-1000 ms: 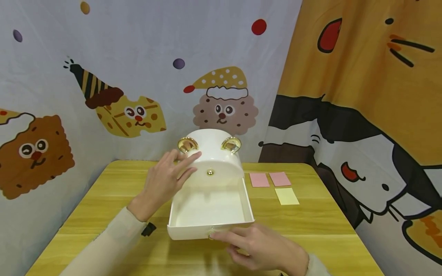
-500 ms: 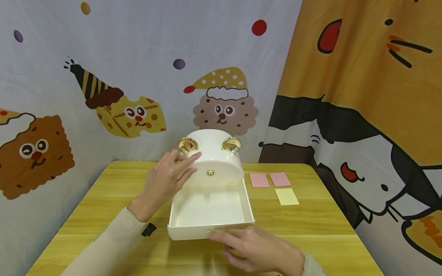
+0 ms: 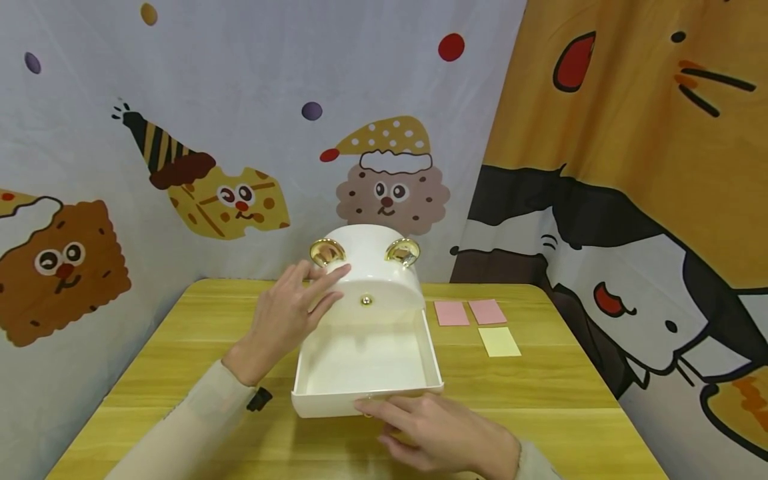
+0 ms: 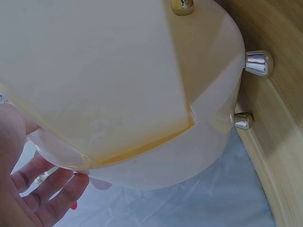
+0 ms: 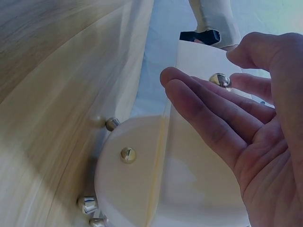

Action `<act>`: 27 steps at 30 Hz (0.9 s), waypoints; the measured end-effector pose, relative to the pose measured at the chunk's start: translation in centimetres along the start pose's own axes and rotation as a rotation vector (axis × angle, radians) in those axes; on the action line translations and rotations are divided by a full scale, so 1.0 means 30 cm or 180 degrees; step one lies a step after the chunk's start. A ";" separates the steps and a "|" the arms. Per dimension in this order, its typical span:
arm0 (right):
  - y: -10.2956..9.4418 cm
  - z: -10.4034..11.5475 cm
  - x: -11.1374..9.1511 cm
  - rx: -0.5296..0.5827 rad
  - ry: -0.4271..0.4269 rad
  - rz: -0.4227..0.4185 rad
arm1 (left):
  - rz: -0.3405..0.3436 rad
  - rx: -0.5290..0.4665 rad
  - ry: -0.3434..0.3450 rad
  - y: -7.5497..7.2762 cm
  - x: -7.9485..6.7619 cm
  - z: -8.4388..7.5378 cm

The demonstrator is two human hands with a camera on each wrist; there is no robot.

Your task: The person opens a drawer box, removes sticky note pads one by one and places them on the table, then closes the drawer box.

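A white storage box point(image 3: 367, 248) with two gold ear-like fittings stands on the table. Its white drawer point(image 3: 369, 360) is pulled far out toward me, and its bare bottom shows. My left hand point(image 3: 285, 307) rests on the box's left upper side, index finger extended along the front edge and thumb on the front face; some fingers are hidden behind the gold ear. At the drawer front, my right hand point(image 3: 441, 430) lays an extended index fingertip by the gold knob point(image 5: 220, 80). In the right wrist view the other fingers stretch out, and the thumb is apart from the knob.
Two pink sticky notes point(image 3: 451, 313) and a yellow sticky note point(image 3: 499, 341) lie right of the box. A small black object point(image 3: 259, 399) sits by the left sleeve. Behind the wooden table point(image 3: 564, 400) hangs a cartoon-printed curtain point(image 3: 240, 67).
My right hand has slid slightly left along the drawer front, its fingertip now covering most of the knob. The left hand, box and drawer look unchanged.
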State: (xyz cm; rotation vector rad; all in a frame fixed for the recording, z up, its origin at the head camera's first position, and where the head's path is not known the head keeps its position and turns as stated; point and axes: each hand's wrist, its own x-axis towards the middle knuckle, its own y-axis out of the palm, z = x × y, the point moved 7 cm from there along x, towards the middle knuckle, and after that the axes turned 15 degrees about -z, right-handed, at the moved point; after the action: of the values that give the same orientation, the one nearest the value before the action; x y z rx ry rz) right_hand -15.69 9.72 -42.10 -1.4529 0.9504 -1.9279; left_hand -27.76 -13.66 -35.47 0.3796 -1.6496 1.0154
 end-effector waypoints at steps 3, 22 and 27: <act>0.003 0.000 0.002 0.0003 -0.0023 -0.0030 | -0.0013 0.0002 0.0009 -0.002 0.001 0.000; 0.005 0.001 0.022 -0.0260 -0.0219 -0.0419 | 0.0017 0.0002 -0.0031 -0.001 0.004 0.001; 0.008 -0.001 0.021 -0.0220 -0.0101 -0.0372 | 0.0035 -0.0014 -0.0013 -0.003 0.007 0.001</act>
State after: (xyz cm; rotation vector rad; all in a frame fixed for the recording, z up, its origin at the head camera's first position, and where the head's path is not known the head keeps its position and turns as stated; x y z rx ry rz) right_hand -15.89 9.11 -41.93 -1.6064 0.9453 -1.9656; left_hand -27.79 -13.67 -35.24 0.3703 -1.6591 1.0196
